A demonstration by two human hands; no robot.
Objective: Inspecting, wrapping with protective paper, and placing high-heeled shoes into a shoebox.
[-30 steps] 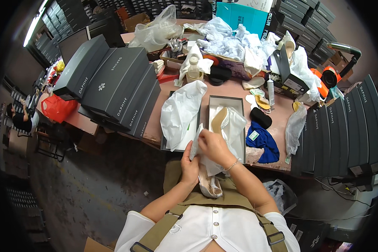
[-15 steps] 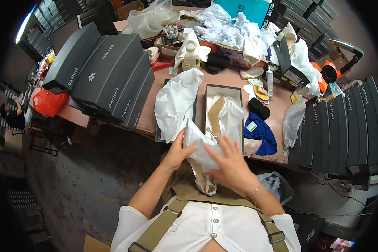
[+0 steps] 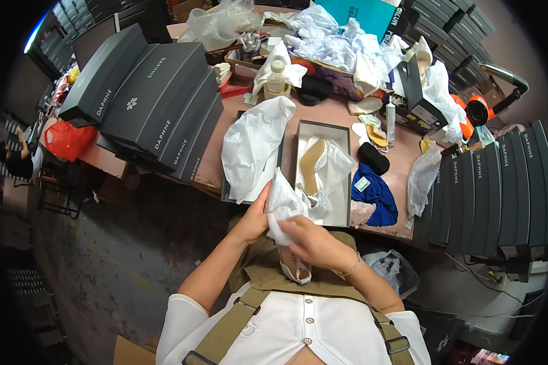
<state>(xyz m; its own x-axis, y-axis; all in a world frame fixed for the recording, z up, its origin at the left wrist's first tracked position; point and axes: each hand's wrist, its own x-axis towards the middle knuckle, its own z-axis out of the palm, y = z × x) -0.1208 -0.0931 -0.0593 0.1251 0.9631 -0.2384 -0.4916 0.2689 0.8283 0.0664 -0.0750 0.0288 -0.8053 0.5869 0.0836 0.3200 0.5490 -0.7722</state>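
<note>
While both our hands bunch white tissue paper (image 3: 283, 207) off the table's near edge | left hand (image 3: 254, 220), right hand (image 3: 310, 238) fingers clenched on it | light, soft, tears easily; we'd pinch the wad's middle.

Dark lidded shoeboxes (image 3: 158, 115) stacked left, open grey shoebox (image 3: 323, 173) centre.

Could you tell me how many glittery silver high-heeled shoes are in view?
2: one glittery silver high-heeled shoe lies in the open grey shoebox on white tissue; the other rests on the lap beneath the hands, partly hidden. More may lie under paper.
</note>
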